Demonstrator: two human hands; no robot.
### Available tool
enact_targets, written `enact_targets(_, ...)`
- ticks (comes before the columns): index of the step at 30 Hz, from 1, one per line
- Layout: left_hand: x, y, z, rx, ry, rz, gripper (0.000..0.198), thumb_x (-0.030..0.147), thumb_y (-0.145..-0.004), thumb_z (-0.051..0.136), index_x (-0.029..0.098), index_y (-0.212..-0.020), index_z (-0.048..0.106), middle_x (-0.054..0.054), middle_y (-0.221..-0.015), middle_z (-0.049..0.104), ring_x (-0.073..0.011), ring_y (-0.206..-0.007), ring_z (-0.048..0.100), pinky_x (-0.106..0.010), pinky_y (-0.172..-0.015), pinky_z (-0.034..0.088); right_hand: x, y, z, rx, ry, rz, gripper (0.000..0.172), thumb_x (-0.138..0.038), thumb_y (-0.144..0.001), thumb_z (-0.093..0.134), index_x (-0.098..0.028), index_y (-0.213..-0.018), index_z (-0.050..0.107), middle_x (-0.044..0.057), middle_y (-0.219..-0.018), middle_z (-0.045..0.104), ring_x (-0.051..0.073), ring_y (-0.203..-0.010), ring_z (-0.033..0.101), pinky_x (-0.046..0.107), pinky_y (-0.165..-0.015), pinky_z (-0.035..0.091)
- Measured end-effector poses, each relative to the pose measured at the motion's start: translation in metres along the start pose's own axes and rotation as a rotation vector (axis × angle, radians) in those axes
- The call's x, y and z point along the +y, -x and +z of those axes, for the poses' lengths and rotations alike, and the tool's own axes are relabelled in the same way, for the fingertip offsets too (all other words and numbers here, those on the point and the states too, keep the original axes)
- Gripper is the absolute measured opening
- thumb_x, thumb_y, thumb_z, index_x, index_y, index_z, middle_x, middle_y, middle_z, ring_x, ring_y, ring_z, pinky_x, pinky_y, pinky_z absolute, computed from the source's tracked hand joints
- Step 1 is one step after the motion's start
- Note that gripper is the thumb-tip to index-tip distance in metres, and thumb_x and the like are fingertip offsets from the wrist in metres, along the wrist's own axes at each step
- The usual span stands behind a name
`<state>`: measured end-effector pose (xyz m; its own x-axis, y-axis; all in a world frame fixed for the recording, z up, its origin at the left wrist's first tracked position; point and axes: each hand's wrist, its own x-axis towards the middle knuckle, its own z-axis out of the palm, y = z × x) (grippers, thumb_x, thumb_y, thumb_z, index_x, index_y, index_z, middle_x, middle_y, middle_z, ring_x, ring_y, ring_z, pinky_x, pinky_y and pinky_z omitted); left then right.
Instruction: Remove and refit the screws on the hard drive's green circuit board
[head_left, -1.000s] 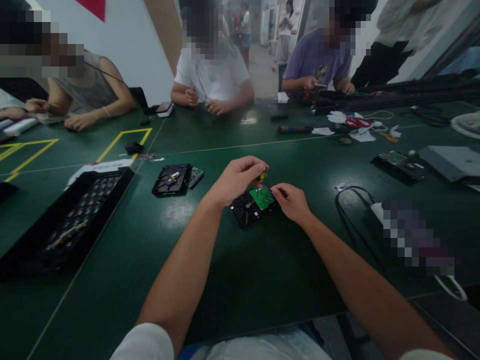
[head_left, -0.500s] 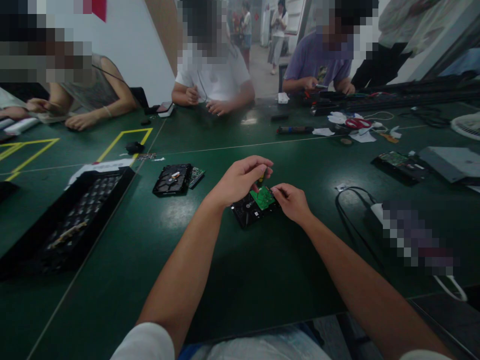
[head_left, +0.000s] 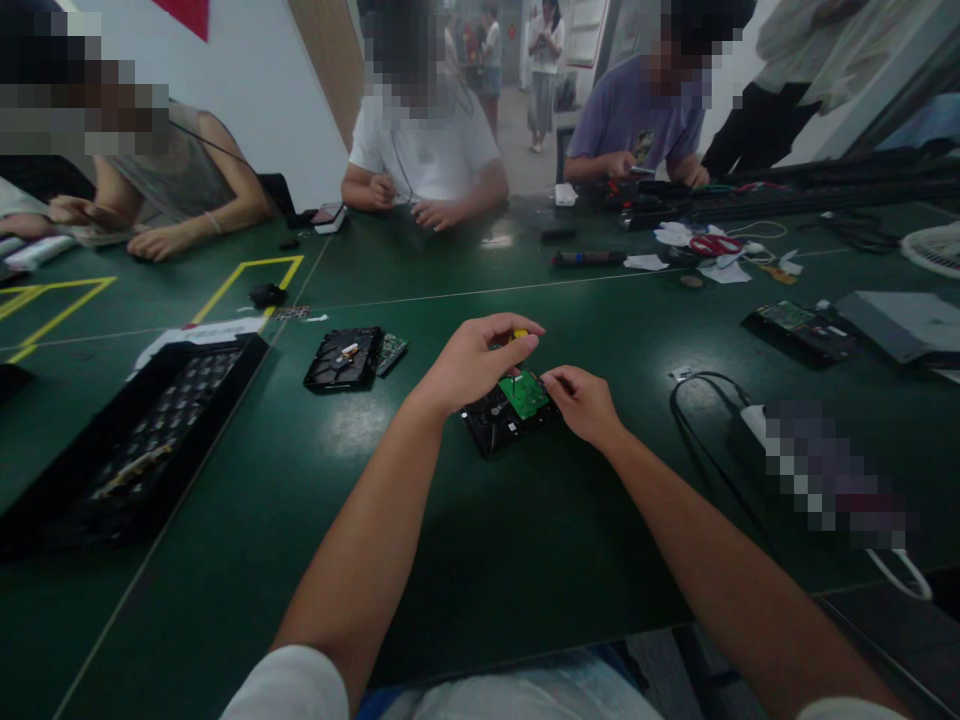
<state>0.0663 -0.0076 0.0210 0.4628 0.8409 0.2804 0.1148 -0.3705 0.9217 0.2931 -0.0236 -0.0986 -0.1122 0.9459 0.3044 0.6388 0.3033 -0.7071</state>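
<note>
A black hard drive (head_left: pixel 489 424) lies on the green table in front of me, with a green circuit board (head_left: pixel 528 398) on its upper face. My left hand (head_left: pixel 474 362) is over the drive, its fingers and thumb closed round a screwdriver (head_left: pixel 520 334). Only a bit of the yellow handle and the thin shaft show, and the shaft points down at the board. At the drive's right edge, my right hand (head_left: pixel 589 404) pinches the edge beside the board. Its fingertips partly cover that corner.
Another hard drive (head_left: pixel 342 358) lies to the left, touching or close to a small loose circuit board (head_left: pixel 392 352). A long black tray (head_left: pixel 217 420) is farther left. On the right are a cable (head_left: pixel 697 440), a power strip (head_left: pixel 757 424) and a third drive (head_left: pixel 799 332). People sit opposite.
My left fingers and thumb have shifted round the screwdriver, and the yellow handle top now shows above the thumb. My right hand and the drive have hardly moved.
</note>
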Motion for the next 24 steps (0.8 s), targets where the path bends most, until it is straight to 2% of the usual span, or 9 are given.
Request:
enact_targets(9, 0.0039, -0.0011, -0.001, 0.001, 0.241, -0.113, 0.023, 0.033, -0.1, 0.06, 0.018, -0.101, 0.077, -0.008, -0.098, 0.073, -0.0181, -0.091, 0.068, -0.025, -0.068, 0.059, 0.0003, 0.0005, 0.0002, -0.005, 0.011, -0.003, 0.026, -0.04, -0.105, 0.056, -0.025, -0.1, 0.076, 0.004, -0.097, 0.079, 0.02, -0.083, 0.069, 0.033, -0.072, 0.047)
enact_targets(13, 0.0042, -0.0003, -0.0005, 0.059, 0.164, -0.105, 0.018, 0.037, -0.095, 0.07, 0.019, -0.095, 0.073, -0.004, -0.088, 0.069, -0.0143, -0.079, 0.065, -0.022, -0.063, 0.057, -0.0008, 0.0004, -0.0003, -0.011, 0.016, 0.002, 0.026, -0.04, -0.104, 0.056, -0.025, -0.1, 0.077, 0.005, -0.096, 0.079, 0.021, -0.083, 0.069, 0.033, -0.071, 0.047)
enact_targets(17, 0.0028, -0.0004, 0.0006, 0.144, 0.094, -0.118, 0.024, 0.04, -0.091, 0.077, 0.019, -0.087, 0.066, -0.002, -0.079, 0.065, -0.0128, -0.073, 0.062, -0.021, -0.06, 0.054, -0.0017, 0.0002, -0.0002, -0.007, 0.008, 0.02, 0.026, -0.041, -0.104, 0.057, -0.025, -0.099, 0.077, 0.004, -0.095, 0.079, 0.021, -0.083, 0.069, 0.033, -0.072, 0.047)
enact_targets(21, 0.0027, -0.0005, -0.0001, 0.114, 0.056, -0.108, 0.027, 0.044, -0.092, 0.076, 0.019, -0.087, 0.066, -0.002, -0.08, 0.065, -0.013, -0.072, 0.061, -0.021, -0.059, 0.054, -0.0016, -0.0002, -0.0001, -0.015, 0.003, 0.01, 0.027, -0.041, -0.105, 0.056, -0.025, -0.1, 0.077, 0.004, -0.094, 0.078, 0.021, -0.084, 0.069, 0.034, -0.074, 0.048)
enact_targets(24, 0.0042, -0.0001, -0.0012, 0.083, 0.061, -0.097, 0.021, 0.04, -0.095, 0.07, 0.019, -0.091, 0.068, -0.004, -0.086, 0.069, -0.0136, -0.074, 0.063, -0.02, -0.056, 0.053, -0.0013, -0.0004, -0.0001, -0.009, 0.004, 0.003, 0.027, -0.041, -0.104, 0.056, -0.025, -0.1, 0.077, 0.004, -0.095, 0.078, 0.021, -0.086, 0.069, 0.034, -0.076, 0.048)
